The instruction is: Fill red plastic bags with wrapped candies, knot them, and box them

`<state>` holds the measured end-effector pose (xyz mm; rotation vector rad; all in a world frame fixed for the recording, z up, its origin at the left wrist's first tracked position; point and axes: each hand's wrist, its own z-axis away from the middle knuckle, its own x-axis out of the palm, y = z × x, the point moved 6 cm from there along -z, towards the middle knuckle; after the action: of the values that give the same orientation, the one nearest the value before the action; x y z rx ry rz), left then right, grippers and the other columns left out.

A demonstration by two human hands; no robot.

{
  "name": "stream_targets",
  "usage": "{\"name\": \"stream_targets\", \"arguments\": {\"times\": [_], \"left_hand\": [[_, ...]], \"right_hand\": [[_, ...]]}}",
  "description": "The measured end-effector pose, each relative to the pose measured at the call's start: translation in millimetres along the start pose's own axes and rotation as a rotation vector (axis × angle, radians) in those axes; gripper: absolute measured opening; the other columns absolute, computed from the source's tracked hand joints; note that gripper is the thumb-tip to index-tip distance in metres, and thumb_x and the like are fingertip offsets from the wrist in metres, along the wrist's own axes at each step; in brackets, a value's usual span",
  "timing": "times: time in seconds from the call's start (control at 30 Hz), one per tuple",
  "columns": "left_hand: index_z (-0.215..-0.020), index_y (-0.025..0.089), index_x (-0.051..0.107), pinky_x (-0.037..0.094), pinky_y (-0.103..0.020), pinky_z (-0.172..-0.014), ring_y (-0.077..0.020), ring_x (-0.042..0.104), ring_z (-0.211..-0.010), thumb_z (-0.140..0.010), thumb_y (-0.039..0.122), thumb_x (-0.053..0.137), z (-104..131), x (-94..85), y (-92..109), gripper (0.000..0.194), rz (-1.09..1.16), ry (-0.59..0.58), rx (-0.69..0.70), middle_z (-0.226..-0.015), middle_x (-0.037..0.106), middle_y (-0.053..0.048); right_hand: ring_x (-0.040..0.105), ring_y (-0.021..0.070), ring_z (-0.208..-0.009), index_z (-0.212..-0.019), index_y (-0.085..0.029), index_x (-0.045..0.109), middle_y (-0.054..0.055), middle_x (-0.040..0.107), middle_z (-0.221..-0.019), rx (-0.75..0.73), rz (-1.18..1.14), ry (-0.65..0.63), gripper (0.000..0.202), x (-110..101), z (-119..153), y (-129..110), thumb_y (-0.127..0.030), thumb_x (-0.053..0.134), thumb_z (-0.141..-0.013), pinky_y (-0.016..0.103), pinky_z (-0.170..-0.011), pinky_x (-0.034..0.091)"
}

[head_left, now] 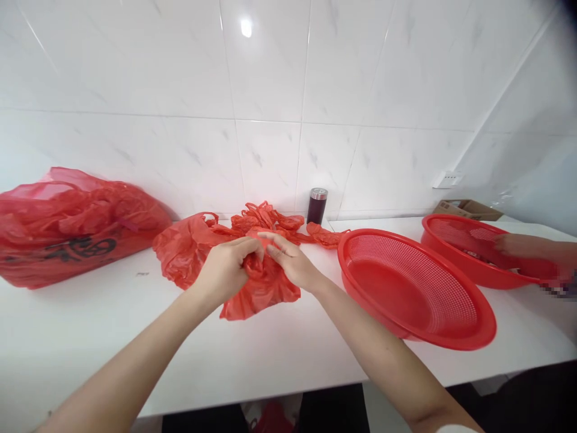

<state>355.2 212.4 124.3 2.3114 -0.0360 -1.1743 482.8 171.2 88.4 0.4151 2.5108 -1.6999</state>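
A red plastic bag (265,296) is bunched up under both hands, just above the white table (252,361). My left hand (232,264) is closed around the gathered top of this bag. On its right side, my right hand (288,257) touches the bunched plastic, its fingers bent over toward my left hand; whether they pinch the plastic is hard to see. Right behind the hands lie crumpled red bags (187,243) and a heap of knotted red plastic (265,216). What the held bag contains is hidden.
A large full red bag (81,231) rests at the left. A red basket (401,288) stands right of my hands; a person's hand (518,246) reaches into a second red basket (487,270). Behind are a dark bottle (317,207), a cardboard box (469,209) and a tiled wall.
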Motion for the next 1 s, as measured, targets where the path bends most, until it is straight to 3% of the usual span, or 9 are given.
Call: {"name": "stream_targets", "arguments": {"times": [0.1, 0.2, 0.27, 0.37, 0.47, 0.6, 0.77, 0.9, 1.0], "left_hand": [[-0.086, 0.020, 0.060, 0.045, -0.024, -0.061, -0.0160, 0.060, -0.081, -0.065, -0.001, 0.038, 5.5, 3.1, 4.3, 0.037, -0.110, 0.164, 0.100, -0.096, 0.063, -0.004], [-0.107, 0.021, 0.062, 0.051, -0.031, -0.078, -0.0209, 0.061, -0.102, -0.080, 0.010, 0.042, 6.4, 7.2, -0.3, 0.035, -0.047, 0.111, 0.077, -0.114, 0.063, -0.008], [-0.112, 0.023, 0.063, 0.050, -0.034, -0.084, -0.0219, 0.063, -0.099, -0.090, 0.024, 0.041, 10.3, 11.6, -10.8, 0.032, 0.001, -0.014, -0.015, -0.109, 0.068, -0.007], [-0.098, 0.023, 0.068, 0.051, -0.034, -0.075, -0.0218, 0.066, -0.080, -0.094, 0.040, 0.036, 34.4, 18.4, -41.0, 0.035, 0.035, -0.201, -0.229, -0.089, 0.072, -0.004], [-0.084, 0.022, 0.068, 0.051, -0.033, -0.067, -0.0211, 0.065, -0.071, -0.093, 0.043, 0.038, 76.3, 22.9, -79.0, 0.038, 0.167, -0.266, -0.422, -0.079, 0.072, -0.004], [-0.082, 0.023, 0.066, 0.050, -0.034, -0.080, -0.0226, 0.066, -0.086, -0.092, 0.049, 0.039, 115.1, 33.1, -111.2, 0.039, 0.300, -0.243, -0.550, -0.088, 0.073, -0.005], [-0.082, 0.023, 0.055, 0.048, -0.034, -0.081, -0.0218, 0.062, -0.088, -0.094, 0.057, 0.027, 89.7, 47.6, -113.8, 0.046, 0.047, 0.072, -0.563, -0.091, 0.067, -0.004], [-0.086, 0.025, 0.049, 0.047, -0.029, -0.070, -0.0193, 0.064, -0.078, -0.097, 0.051, 0.018, 58.3, 91.4, -117.3, 0.042, -0.028, 0.051, -0.598, -0.083, 0.066, -0.002], [-0.095, 0.026, 0.050, 0.042, -0.030, -0.063, -0.0221, 0.064, -0.073, -0.098, 0.044, 0.019, 47.4, 114.7, -128.3, 0.036, -0.143, 0.011, -0.650, -0.079, 0.067, -0.004]], "right_hand": [[0.054, 0.0188, -0.121, -0.119, -0.028, 0.060, 0.002, 0.062, -0.125, 0.036, -0.201, -0.139, 0.031, 11.4, 0.6, 13.3, -0.044, 0.050, -0.095, 0.040, -0.107, 0.039], [0.064, 0.0179, -0.097, -0.096, -0.022, 0.065, 0.001, 0.068, -0.097, 0.091, -0.316, -0.212, 0.025, 17.5, 7.6, 13.1, -0.046, 0.058, -0.090, 0.037, -0.094, 0.048], [0.065, 0.0168, -0.089, -0.085, -0.021, 0.061, 0.000, 0.066, -0.086, 0.085, -0.326, -0.154, 0.027, 13.2, 12.1, 13.4, -0.047, 0.058, -0.089, 0.036, -0.091, 0.049], [0.067, 0.0161, -0.084, -0.078, -0.022, 0.053, -0.002, 0.066, -0.081, 0.118, -0.260, 0.003, 0.032, -3.3, 22.2, 34.4, -0.051, 0.053, -0.090, 0.035, -0.087, 0.051], [0.069, 0.0172, -0.077, -0.076, -0.022, 0.047, 0.000, 0.068, -0.078, 0.294, -0.101, 0.218, 0.035, -30.5, 40.0, 82.9, -0.056, 0.050, -0.088, 0.033, -0.074, 0.054], [0.069, 0.0187, -0.074, -0.074, -0.023, 0.040, 0.003, 0.069, -0.077, 0.366, 0.025, 0.347, 0.038, -45.4, 56.0, 127.8, -0.058, 0.044, -0.089, 0.033, -0.069, 0.052], [0.066, 0.0209, -0.084, -0.094, -0.025, 0.044, 0.001, 0.067, -0.088, 0.329, 0.204, 0.330, 0.037, -10.5, 48.9, 132.3, -0.057, 0.059, -0.082, 0.035, -0.077, 0.048], [0.065, 0.0242, -0.090, -0.106, -0.024, 0.042, 0.005, 0.066, -0.096, 0.300, 0.455, 0.293, 0.030, 19.8, 42.2, 134.0, -0.036, 0.059, -0.084, 0.037, -0.078, 0.046], [0.065, 0.0213, -0.089, -0.103, -0.025, 0.041, 0.004, 0.065, -0.096, 0.304, 0.442, 0.342, 0.018, 20.4, 41.9, 143.9, -0.027, 0.049, -0.088, 0.034, -0.076, 0.047]]}}
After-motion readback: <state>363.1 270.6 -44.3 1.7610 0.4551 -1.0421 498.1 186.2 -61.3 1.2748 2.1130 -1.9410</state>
